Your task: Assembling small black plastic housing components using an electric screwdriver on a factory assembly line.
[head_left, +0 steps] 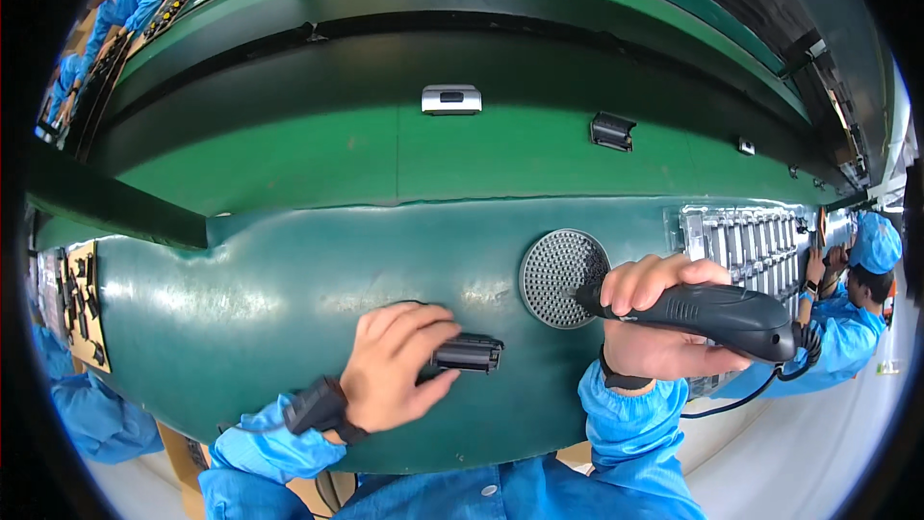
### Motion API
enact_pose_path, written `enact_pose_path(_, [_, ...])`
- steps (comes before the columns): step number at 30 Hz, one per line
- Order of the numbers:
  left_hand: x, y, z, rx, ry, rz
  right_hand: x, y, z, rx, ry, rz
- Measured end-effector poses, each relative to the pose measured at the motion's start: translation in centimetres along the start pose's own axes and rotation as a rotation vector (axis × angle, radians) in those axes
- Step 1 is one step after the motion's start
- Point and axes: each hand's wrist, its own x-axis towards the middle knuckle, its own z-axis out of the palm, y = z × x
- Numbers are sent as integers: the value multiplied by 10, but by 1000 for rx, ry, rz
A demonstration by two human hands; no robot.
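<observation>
My right hand is wrapped around a black electric screwdriver, whose cable curls down from its rear end. Its front end points left, over the right side of a round grey dish full of small holes; the tip is hard to make out there. My left hand grips the left end of a small black plastic housing lying on the green mat. Fingers cover that end, while the right end shows an open, hollow inside.
Beyond the green mat runs a green conveyor belt with a silver-and-black part and a black housing. A clear tray of parts stands right. A co-worker sits at right; a board of black pieces lies left.
</observation>
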Motion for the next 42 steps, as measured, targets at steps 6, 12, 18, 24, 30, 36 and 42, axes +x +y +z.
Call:
enact_pose_path(6, [10,-2,15,25,25,-46,8,9,-11,-22,10,-69])
enact_pose_path(12, [11,-6,9,-6,-29,-75,21,30,-17,-22,0,-54])
enact_pose_path(18, [11,-8,11,5,-27,-56,19,36,-17,-66,11,-62])
enact_pose_path(24, [10,-11,11,9,-17,-25,19,38,-16,-71,4,-53])
enact_pose_path(30, [11,-10,12,10,-5,-28,20,41,-19,-85,2,-48])
enact_pose_path(36, [10,-11,16,11,3,-29,22,46,-23,-45,-64,-24])
enact_pose_path(42, [7,-13,12,24,45,-14,18,40,-15,-67,-17,-10])
